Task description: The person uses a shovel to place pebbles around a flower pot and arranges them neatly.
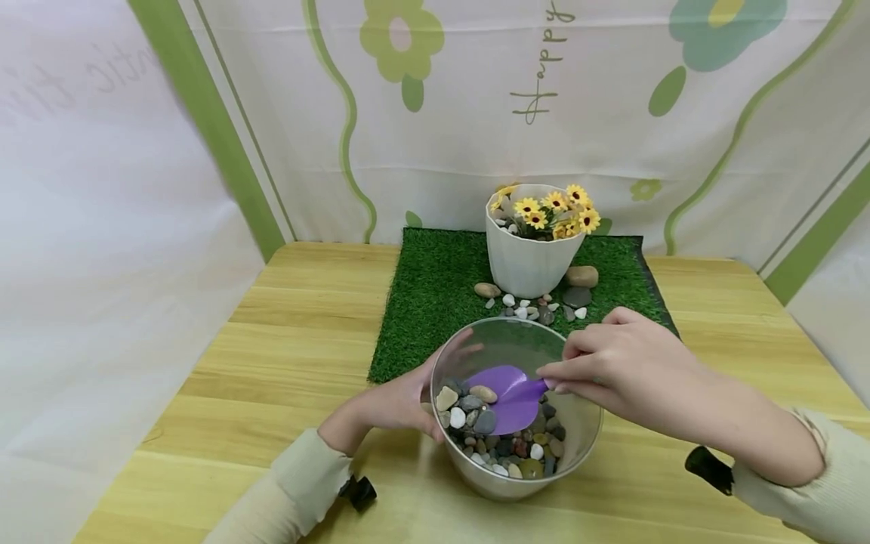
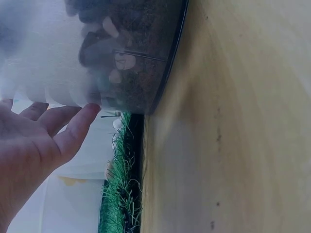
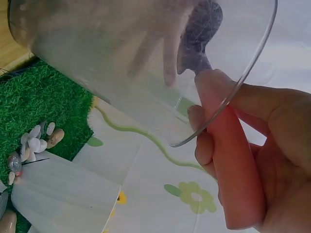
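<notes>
A clear plastic bucket (image 1: pixel 584 423) stands on the table with mixed pebbles (image 1: pixel 516 457) in its bottom. My left hand (image 1: pixel 401 397) rests against the bucket's left side, its fingers spread along the wall. In the left wrist view the fingertips (image 2: pixel 87 110) touch the outside of the bucket. My right hand (image 1: pixel 625 370) grips the pinkish-red handle (image 3: pixel 231 165) of a trowel. The trowel's purple blade (image 1: pixel 513 404) is inside the bucket, below the rim, with several grey, white and tan stones (image 1: pixel 469 412) at its left part.
Behind the bucket lies a green artificial-grass mat (image 1: pixel 435 287). A white flowerpot (image 1: pixel 526 264) with yellow flowers (image 1: pixel 553 204) stands on it, with loose pebbles (image 1: pixel 523 306) at its base. A patterned cloth (image 1: pixel 462 136) hangs behind the wooden table (image 1: pixel 272 378).
</notes>
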A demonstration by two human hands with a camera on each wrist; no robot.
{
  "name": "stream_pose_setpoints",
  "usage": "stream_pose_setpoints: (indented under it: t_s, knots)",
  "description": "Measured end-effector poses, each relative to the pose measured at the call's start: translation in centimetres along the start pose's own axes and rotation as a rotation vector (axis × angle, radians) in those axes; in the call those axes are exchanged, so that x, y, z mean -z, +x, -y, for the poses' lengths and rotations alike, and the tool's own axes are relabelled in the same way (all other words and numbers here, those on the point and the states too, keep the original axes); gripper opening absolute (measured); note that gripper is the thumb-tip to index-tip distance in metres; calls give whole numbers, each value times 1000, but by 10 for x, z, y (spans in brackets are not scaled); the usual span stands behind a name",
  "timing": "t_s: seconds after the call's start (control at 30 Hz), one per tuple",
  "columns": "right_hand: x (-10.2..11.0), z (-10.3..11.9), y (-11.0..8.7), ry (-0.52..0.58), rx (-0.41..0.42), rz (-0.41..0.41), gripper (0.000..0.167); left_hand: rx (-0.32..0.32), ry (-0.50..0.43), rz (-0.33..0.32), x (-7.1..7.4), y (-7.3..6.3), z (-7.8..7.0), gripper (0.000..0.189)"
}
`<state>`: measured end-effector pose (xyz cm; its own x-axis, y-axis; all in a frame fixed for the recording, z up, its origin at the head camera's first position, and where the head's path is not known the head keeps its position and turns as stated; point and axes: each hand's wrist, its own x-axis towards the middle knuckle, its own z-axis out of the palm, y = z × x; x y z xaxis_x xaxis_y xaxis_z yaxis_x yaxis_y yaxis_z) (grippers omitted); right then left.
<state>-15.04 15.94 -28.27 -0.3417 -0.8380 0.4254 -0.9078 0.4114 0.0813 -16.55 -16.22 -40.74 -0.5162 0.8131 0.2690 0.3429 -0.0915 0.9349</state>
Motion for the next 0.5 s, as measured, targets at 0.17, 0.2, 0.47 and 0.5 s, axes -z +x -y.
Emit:
stream_pose_setpoints:
  t_s: [0.17, 0.2, 0.47, 0.5]
  knots:
    - [0, 2, -6, 7, -16, -14, 34, 5, 2, -3, 0, 0, 0, 133]
    - [-1, 2, -6, 8, -16, -19, 34, 1, -8, -2, 0, 0, 0, 133]
    - [-4, 4, -11, 52, -67, -86, 52, -29, -15, 8, -1, 1, 1, 132]
    - [-4, 4, -12, 56, -72, -89, 54, -30, -17, 11, -1, 1, 1, 132]
